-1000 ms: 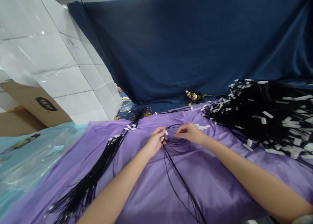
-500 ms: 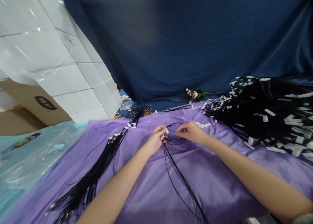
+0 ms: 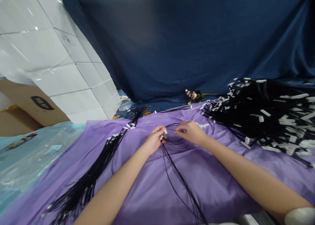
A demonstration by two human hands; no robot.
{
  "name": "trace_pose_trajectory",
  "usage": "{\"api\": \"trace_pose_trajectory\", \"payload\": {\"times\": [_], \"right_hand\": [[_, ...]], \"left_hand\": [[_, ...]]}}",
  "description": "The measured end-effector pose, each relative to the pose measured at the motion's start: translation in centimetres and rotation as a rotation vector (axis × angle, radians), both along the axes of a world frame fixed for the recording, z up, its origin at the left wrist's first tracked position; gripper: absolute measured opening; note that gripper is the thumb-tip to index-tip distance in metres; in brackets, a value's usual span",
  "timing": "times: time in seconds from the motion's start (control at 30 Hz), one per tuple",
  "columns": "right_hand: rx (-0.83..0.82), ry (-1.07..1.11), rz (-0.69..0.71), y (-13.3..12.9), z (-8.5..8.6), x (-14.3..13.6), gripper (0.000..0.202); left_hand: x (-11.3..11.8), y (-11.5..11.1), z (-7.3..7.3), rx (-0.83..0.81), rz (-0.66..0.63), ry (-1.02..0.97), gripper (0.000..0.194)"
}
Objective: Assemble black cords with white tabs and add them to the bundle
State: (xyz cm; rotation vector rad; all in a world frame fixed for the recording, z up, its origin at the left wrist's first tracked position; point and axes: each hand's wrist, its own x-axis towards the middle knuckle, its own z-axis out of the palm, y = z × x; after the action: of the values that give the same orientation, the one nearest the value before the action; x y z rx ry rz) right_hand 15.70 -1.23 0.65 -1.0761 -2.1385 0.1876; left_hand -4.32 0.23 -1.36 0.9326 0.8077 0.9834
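Note:
In the head view, my left hand [image 3: 155, 140] is closed round a small bunch of thin black cords [image 3: 180, 173] with white tags [image 3: 165, 130] at their ends. The cords loop out to the right from its fingers, and their long tails hang down toward the front edge. My right hand [image 3: 189, 132] pinches one thin strand of the loops between thumb and forefinger, just right of the left hand. A bundle of similar tagged cords [image 3: 94, 172] lies to the left of my left forearm. Both hands are above the purple cloth [image 3: 145, 189].
A large heap of black cords with white tags [image 3: 251, 110] spreads over the right side. Artificial flowers [image 3: 193, 95] lie at the back before a dark blue curtain [image 3: 187, 44]. White boxes [image 3: 66, 77] and an open cardboard box [image 3: 29, 102] stand left, near clear plastic [image 3: 31, 166].
The whole view has shifted slightly, so things sit a little farther left. Both hands keep their grip on the cords, with hardly any movement between them.

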Motion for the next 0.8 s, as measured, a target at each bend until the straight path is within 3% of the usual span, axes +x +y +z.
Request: {"api": "trace_pose_trajectory", "payload": {"times": [0.47, 0.8], "right_hand": [[0.021, -0.130, -0.018, -0.17, 0.10, 0.11, 0.016], [0.133, -0.190, -0.073, 0.07, -0.20, 0.58, 0.020]], "left_hand": [[0.10, -0.06, 0.17, 0.003, 0.002, 0.014, 0.031], [0.28, 0.00, -0.06, 0.036, 0.027, 0.072, 0.027]]}}
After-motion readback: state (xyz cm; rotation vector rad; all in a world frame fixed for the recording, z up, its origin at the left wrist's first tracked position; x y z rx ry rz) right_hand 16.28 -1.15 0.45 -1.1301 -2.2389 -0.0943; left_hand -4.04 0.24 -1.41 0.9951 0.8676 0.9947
